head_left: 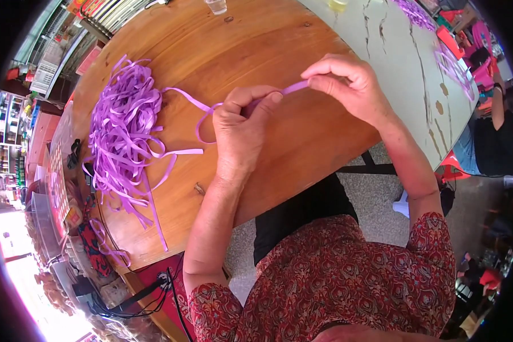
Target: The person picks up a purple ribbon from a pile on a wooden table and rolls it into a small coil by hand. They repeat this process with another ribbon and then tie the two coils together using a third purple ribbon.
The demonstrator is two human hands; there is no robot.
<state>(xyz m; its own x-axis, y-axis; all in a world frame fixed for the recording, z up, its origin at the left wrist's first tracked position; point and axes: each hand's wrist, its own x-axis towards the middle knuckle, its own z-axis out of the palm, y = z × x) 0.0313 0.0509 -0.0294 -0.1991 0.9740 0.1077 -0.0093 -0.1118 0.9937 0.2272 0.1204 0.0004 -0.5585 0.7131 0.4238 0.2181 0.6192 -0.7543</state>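
A narrow purple ribbon (pixel 295 87) is stretched between my two hands above the wooden table (pixel 256 51). My left hand (pixel 244 122) is closed round it, thumb on top near the index finger. My right hand (pixel 347 85) pinches the ribbon's end between thumb and fingertips, a short way to the right. From my left hand the ribbon loops back leftward to a large tangled pile of purple ribbon (pixel 122 125) on the table's left side. Several loose strands hang out of the pile toward the near edge. What lies inside my left palm is hidden.
A clear glass (pixel 216 5) stands at the table's far edge. To the right adjoins a white marbled table (pixel 404 74), with more purple strips (pixel 456 71) and a glass of yellowish liquid (pixel 337 5). Black cables (pixel 159 285) hang at the lower left. Another person (pixel 496 137) sits at far right.
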